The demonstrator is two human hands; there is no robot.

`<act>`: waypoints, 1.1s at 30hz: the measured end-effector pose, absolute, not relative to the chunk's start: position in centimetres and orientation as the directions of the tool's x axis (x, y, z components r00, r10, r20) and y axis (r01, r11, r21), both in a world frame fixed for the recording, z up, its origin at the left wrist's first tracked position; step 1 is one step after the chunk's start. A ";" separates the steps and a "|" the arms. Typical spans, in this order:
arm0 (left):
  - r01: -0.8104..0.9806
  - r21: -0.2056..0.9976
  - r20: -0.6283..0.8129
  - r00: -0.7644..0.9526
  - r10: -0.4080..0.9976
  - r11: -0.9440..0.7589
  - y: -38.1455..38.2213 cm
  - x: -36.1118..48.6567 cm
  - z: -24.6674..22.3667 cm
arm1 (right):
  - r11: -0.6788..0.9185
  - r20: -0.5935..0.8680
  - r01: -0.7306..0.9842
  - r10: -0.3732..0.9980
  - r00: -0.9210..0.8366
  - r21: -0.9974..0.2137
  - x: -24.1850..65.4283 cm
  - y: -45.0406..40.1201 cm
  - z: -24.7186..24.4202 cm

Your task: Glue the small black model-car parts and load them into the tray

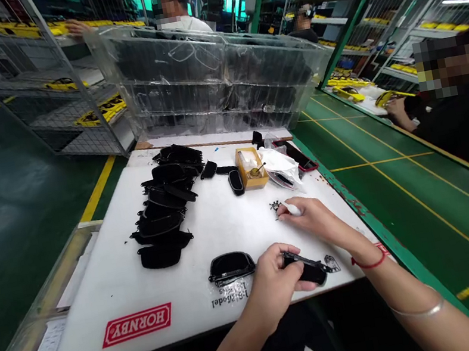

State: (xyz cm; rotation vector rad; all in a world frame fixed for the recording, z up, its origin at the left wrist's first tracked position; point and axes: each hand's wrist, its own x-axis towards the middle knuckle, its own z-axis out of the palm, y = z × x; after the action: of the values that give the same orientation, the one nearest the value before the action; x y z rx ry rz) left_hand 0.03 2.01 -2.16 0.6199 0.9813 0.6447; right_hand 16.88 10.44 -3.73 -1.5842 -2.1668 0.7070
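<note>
My left hand [278, 280] is wrapped round a black part [309, 271] near the table's front edge. My right hand [307, 216] grips a small white bottle-like item [292, 209], its fingertips beside a little cluster of small dark pieces [275, 207]. Left of my left hand, another black part [231, 265] lies on the white board [117, 281]. Farther left is a long overlapping pile of black parts [161, 209].
Behind the board's middle stand a yellow box [254, 181], a white plastic bag [280, 164] and a red-edged dark object [299, 155]. A clear plastic-wrapped crate [217, 75] rises at the back. People are at the back and right.
</note>
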 end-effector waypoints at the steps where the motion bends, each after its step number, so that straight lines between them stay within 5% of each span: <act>1: -0.217 0.721 -0.545 0.409 0.732 0.658 2.0 0.0 -2.2 | 0.271 0.012 0.783 0.948 -0.319 -0.560 16.8 10.3 -4.0; 10: -0.333 0.691 -0.515 0.396 0.760 0.642 1.5 -0.3 -3.2 | 0.459 0.098 0.824 0.886 -0.454 -0.332 16.4 9.6 -5.0; 16: -0.333 0.700 -0.494 0.412 0.765 0.632 1.5 -0.3 -3.4 | 0.313 0.093 0.772 0.944 -0.316 -0.553 17.2 9.4 -3.7; 23: -0.208 0.736 -0.534 0.407 0.741 0.644 1.7 -0.3 -3.2 | -0.027 -0.161 0.487 0.959 -0.235 -0.873 18.0 7.4 -2.1; 33: -0.004 0.868 -0.447 0.427 0.786 0.496 1.1 0.2 -3.5 | -0.312 -0.387 0.248 0.846 -0.366 -0.917 18.6 4.1 -1.3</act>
State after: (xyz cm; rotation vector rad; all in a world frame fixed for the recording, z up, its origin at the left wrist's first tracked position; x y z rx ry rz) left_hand 0.21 1.06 -3.49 0.9313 1.0168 0.5949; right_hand 18.55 4.06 -1.34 -1.3986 -1.4693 1.7234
